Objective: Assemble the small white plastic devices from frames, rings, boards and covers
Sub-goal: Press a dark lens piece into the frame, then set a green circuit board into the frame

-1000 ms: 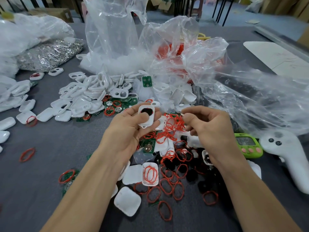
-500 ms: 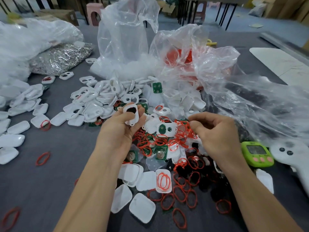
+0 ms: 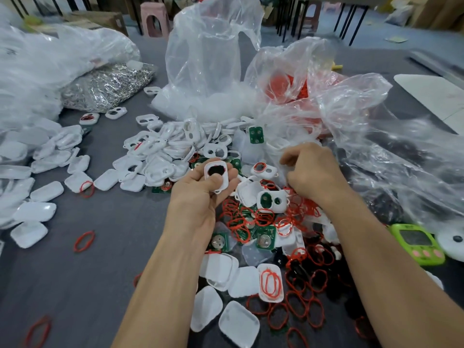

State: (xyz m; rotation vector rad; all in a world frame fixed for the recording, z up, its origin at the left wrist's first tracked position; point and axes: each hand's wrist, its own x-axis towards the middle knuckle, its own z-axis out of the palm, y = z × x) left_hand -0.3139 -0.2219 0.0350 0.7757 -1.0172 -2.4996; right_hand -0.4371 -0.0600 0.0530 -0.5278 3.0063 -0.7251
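My left hand (image 3: 198, 194) grips a white frame (image 3: 216, 175) with a dark piece in its large opening, thumb across its lower part. My right hand (image 3: 311, 174) hovers, fingers curled, over the pile of white parts beside a frame with a red ring (image 3: 263, 170); whether it pinches anything is hidden. Below the hands lie tangled red rings (image 3: 261, 219), green boards (image 3: 265, 241) and a frame over a board (image 3: 272, 200). White covers (image 3: 238, 324) lie near my forearms. More white frames (image 3: 160, 151) are heaped behind the left hand.
Clear plastic bags (image 3: 208, 61) stand at the back, one holding red rings (image 3: 288, 86). A bag of shiny metal parts (image 3: 105, 86) lies back left. Rows of white covers (image 3: 35, 212) fill the left. A green timer (image 3: 416, 243) and a white controller (image 3: 452, 242) sit at right.
My left hand stayed with the frame in it. My right hand moved up and away from the red rings toward the white parts at the foot of the bags. The head view shifted.
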